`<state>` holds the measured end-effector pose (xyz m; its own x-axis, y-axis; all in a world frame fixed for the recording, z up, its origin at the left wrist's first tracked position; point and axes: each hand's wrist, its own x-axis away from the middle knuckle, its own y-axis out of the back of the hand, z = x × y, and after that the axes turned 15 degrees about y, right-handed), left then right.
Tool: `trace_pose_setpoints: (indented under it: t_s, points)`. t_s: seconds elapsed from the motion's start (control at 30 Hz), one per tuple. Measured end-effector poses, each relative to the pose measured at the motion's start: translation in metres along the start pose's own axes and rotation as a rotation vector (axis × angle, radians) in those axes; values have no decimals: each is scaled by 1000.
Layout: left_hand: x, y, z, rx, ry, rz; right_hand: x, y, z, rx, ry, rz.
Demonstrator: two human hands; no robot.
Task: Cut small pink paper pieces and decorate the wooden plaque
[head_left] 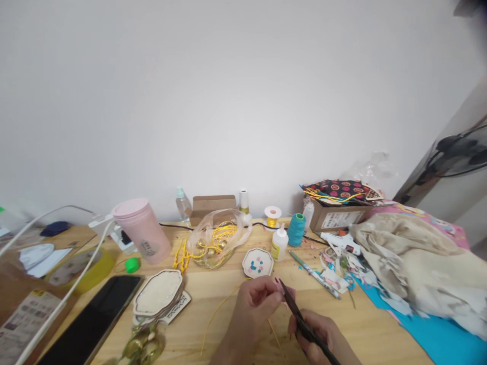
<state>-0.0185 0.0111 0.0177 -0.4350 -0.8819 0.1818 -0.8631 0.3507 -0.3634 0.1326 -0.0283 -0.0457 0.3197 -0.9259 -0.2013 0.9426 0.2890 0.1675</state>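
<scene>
Wooden table (375, 337), pale wall (243, 101); right hand (327, 329) grips dark tool (292, 305); left hand (253, 309): hold unclear.

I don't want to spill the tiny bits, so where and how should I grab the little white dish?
Try pinching the left rim of the white dish, coming from the left, where bare wood lies. The left hand is at its near side, and a white bottle stands close on the right. Keep it level: it looks shallow, and the pink and blue bits look loose.
</scene>
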Motion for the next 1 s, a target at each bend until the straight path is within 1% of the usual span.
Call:
trace_pose_setpoints:
  t_s: [0.27, 0.5, 0.7, 1.0]
  points:
    - [0, 3, 2, 2, 9, 2, -2, -3, 10, -20, 40, -39]
    - [0, 3, -1, 6, 21, 1, -2, -3, 21, -9, -8, -58]
    - [2, 6, 0, -6, 50, 12, -4, 2, 21, -28, 16, 5]
    - [2, 7, -1, -20, 87, 17, -8, 14, 32, -31, 37, 93]
